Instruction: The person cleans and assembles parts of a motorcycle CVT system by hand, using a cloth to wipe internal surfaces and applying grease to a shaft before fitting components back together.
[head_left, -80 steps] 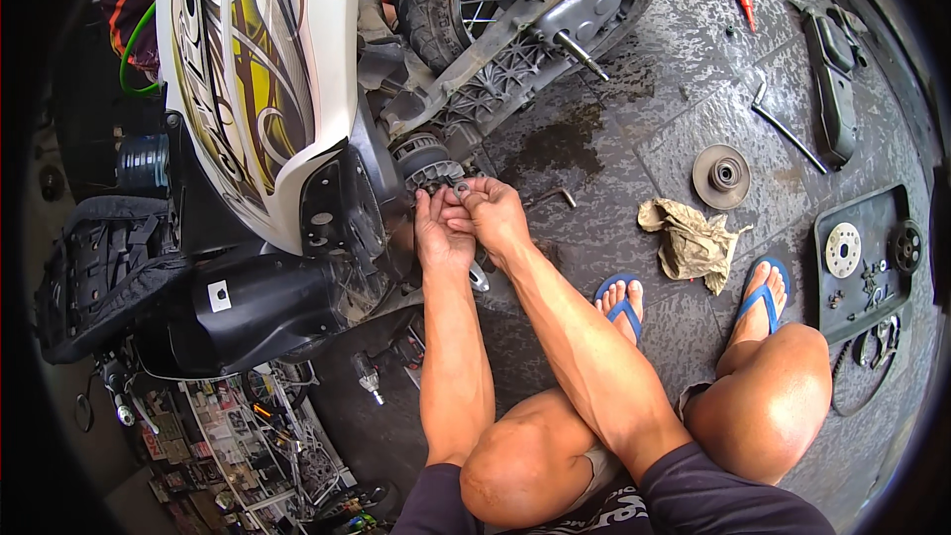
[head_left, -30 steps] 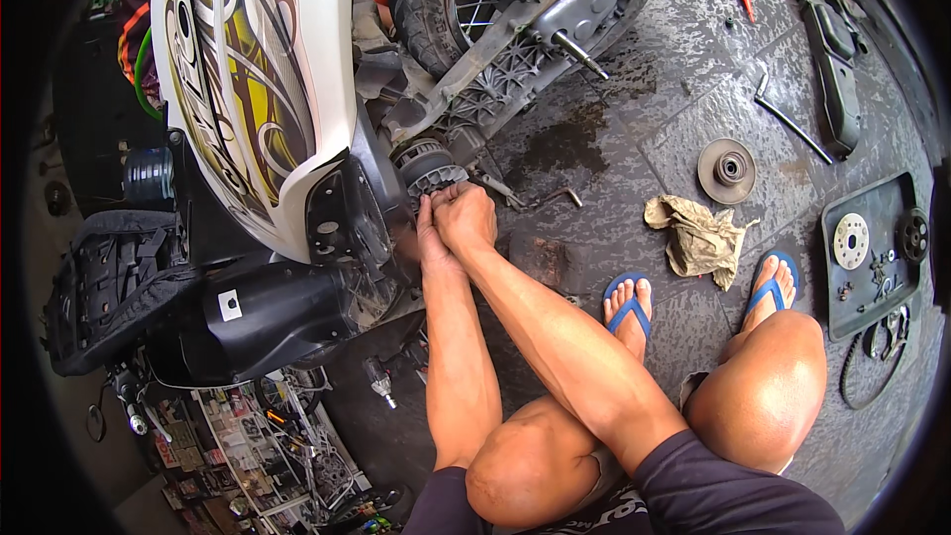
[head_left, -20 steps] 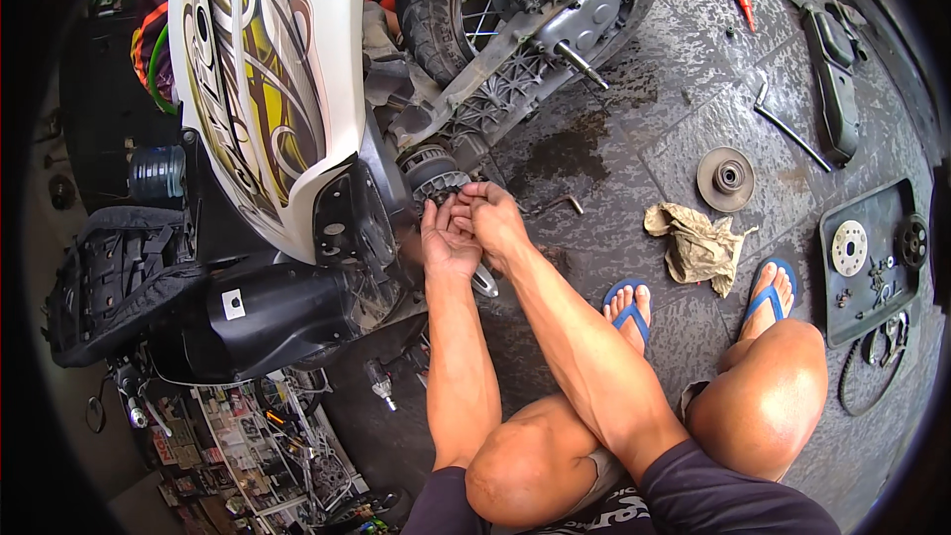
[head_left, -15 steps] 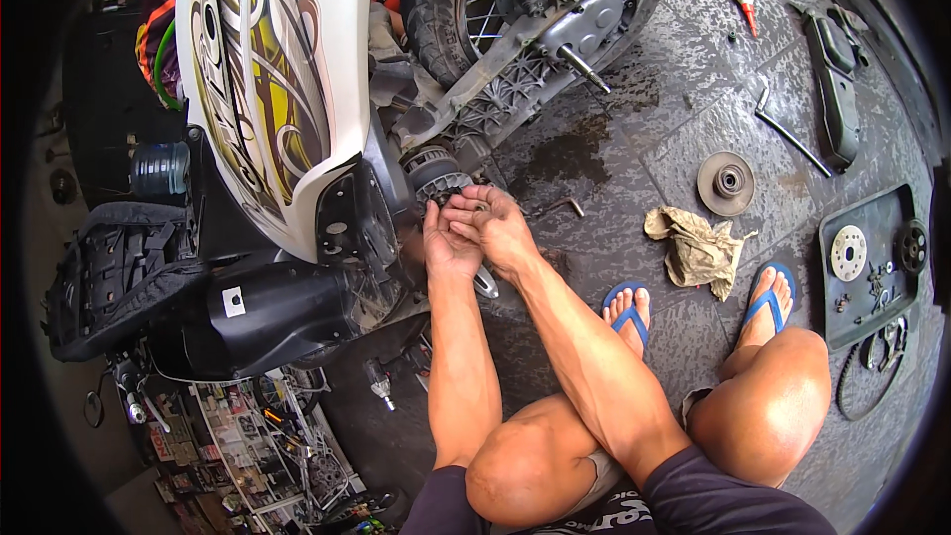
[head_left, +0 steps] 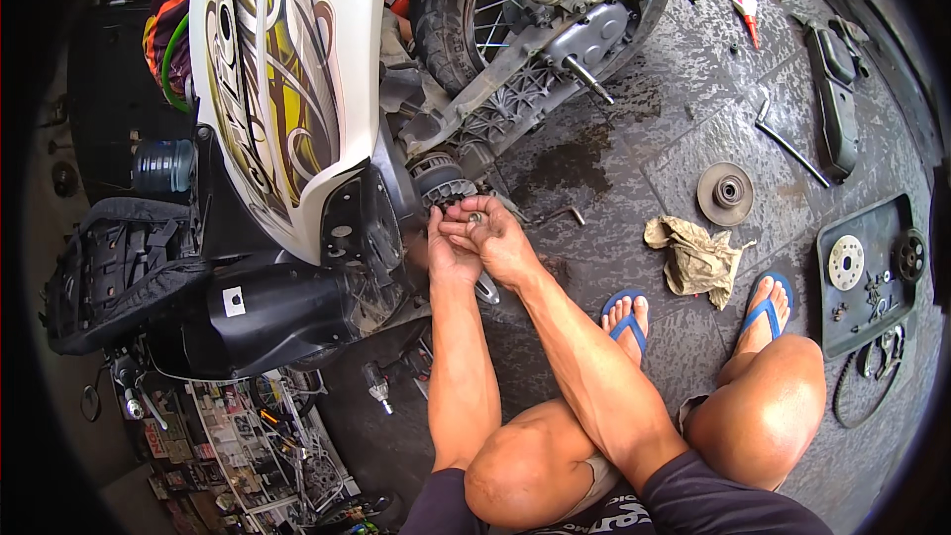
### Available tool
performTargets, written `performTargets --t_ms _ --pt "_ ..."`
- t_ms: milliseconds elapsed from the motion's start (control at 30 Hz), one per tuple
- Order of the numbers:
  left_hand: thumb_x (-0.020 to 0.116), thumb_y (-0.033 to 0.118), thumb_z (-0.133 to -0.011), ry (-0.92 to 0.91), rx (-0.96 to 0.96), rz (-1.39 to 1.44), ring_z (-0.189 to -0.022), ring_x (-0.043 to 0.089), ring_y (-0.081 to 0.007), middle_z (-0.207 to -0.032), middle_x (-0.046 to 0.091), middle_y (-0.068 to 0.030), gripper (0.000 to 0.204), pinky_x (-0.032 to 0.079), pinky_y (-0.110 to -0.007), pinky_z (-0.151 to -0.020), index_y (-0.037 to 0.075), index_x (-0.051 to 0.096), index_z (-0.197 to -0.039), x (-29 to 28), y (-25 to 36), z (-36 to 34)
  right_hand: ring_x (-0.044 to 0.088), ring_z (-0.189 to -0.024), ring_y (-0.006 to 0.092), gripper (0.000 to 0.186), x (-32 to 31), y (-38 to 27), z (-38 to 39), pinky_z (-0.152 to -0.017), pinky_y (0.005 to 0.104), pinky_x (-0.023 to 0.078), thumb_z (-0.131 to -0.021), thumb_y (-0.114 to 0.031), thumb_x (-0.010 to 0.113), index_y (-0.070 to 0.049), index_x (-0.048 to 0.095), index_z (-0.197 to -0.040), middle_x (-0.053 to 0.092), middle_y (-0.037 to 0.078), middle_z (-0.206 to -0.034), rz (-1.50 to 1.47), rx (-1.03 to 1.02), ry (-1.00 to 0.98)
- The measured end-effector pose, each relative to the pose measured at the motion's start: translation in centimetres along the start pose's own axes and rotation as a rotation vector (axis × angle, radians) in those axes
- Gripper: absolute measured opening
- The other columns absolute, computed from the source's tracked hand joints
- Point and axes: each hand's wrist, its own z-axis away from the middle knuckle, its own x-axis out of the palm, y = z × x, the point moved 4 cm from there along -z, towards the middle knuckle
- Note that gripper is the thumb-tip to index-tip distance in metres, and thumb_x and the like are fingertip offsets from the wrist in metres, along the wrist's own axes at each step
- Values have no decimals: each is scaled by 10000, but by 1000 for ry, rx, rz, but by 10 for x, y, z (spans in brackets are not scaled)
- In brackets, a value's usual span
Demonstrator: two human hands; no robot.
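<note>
- Holding left grip (head_left: 453, 250) palm up, just beside the right, bending fingers toward the scooter (head_left: 342, 59). Not able to tell whether pinching anything there; losing sight of fingertips.
- Curling right grip (head_left: 503, 238) on a small grey metal piece (head_left: 475, 219), lodging it against bent fingers; not making out its exact kind. Probably faring best with a secure hold, otherwise risking a drop.
- Working close at the finned drum (head_left: 441, 181), low on the scooter's side; not confirming contact. Likely doing better by feeling for squareness first, adding force only afterwards, supporting lightly with left grip.
- Noting bent bar (head_left: 567, 214) just right, on the floor (head_left: 684, 154); best avoiding knocking it.
- Seeing bare shaft (head_left: 591, 81) jutting beyond; sensibly not reaching across.
- Finding crumpled cloth (head_left: 696, 256) farther right; possibly wiping greasy fingers there if slipping.
- Spotting pulley disc (head_left: 726, 192) past the cloth.
- Viewing shallow tray (head_left: 877, 228) farthest, holding ring plate (head_left: 845, 251) and loose hardware (head_left: 878, 292); preferably leaving these undisturbed.
</note>
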Motion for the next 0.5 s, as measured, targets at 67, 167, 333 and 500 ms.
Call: performTargets --t_ms 67,167,333,500 --pt "539 385 -1023 -140 -79 42 -684 654 -89 -804 651 16 341 570 -180 -587 51 594 -983 -11 13 -7 670 -1081 239 298 5 1 0 -923 296 549 -999 52 422 51 403 -1296 562 200 -1257 30 -12 0" --pt "540 386 -1024 -259 -143 21 -659 646 -101 -773 648 18 348 572 -220 -634 54 601 -938 -19 19 -13 698 -962 206 258 11 0 1 -860 293 572 -1014 7 467 62 450 -1266 627 191 -1156 108 -39 -4" --pt "582 474 -982 196 128 -221 -576 547 -125 -858 656 -8 421 409 -221 -446 67 649 -1063 -8 2 -6 672 -726 113 176 -5 -6 0 -653 258 561 -998 -90 579 61 639 -1065 702 91 -865 369 -108 93" --pt "529 480 -1006 132 65 -245 -527 515 -113 -806 638 -10 431 383 -232 -428 72 658 -1056 -6 4 0 639 -663 104 247 -11 -5 -1 -617 246 536 -1038 -182 544 35 661 -1020 693 62 -822 299 0 134"
